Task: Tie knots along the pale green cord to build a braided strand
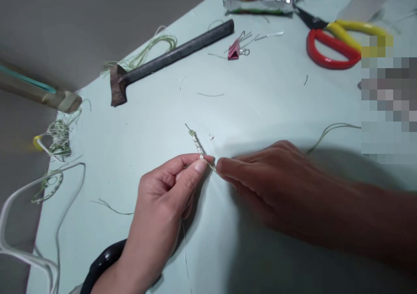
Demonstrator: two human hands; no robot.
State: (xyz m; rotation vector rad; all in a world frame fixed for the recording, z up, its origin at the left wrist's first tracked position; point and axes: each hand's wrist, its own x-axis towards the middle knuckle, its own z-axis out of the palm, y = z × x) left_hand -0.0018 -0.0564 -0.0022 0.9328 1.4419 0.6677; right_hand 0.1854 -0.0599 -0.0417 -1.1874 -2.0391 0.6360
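Between the thumb and forefinger of my left hand [166, 194] is a short braided cord [196, 143] in pale green and white. Its free end points up and to the left, with a thin dark tip. Just to the right, my right hand [263, 172] is closed in a pinch on a thin green thread [211, 166] that runs out from the braid. The fingertips of both hands are close together, a little apart. Part of the braid is hidden under my left thumb. Loose thread ends trail out from beneath my left hand and wrist.
A hammer [179, 53] lies at the back beside a coil of green cord [153, 48]. Further right are a pink binder clip [233, 51], red-and-yellow scissors [335, 61] and a shiny packet [260, 1]. Braided loops [58, 137] and a white cable [70, 168] lie along the left edge.
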